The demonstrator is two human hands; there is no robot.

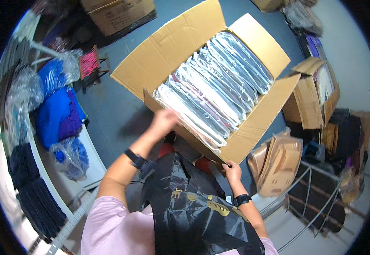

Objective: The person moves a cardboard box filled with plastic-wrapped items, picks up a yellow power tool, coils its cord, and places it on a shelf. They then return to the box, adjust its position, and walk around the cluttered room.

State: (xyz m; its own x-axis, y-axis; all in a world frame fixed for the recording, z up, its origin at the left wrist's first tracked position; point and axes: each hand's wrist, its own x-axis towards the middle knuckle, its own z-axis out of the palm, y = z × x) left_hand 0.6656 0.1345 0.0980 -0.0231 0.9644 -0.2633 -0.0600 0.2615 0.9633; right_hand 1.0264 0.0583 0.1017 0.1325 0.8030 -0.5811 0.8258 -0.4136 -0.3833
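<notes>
Before me an open cardboard box [201, 140] holds a row of folded garments in clear plastic bags [213, 86], standing on edge in white, grey, dark and reddish tones. Its flaps are spread outward. My left hand [166, 121] is at the upper edge of the near side, close to the nearest bags; it is blurred, so its grip does not show. At the near right corner, my right hand [233, 170] pinches the cardboard edge between thumb and fingers. A black band circles each forearm, and a shiny black apron [201, 207] covers my front.
To the left, blue and purple fabrics [55, 111] and folded dark garments [41, 200] rest on a shelf. A small stool with pink webbing [90, 63] stands on the grey floor. Rightward are an open carton [309, 98], brown-wrapped packages [277, 162] and a metal rack [309, 185].
</notes>
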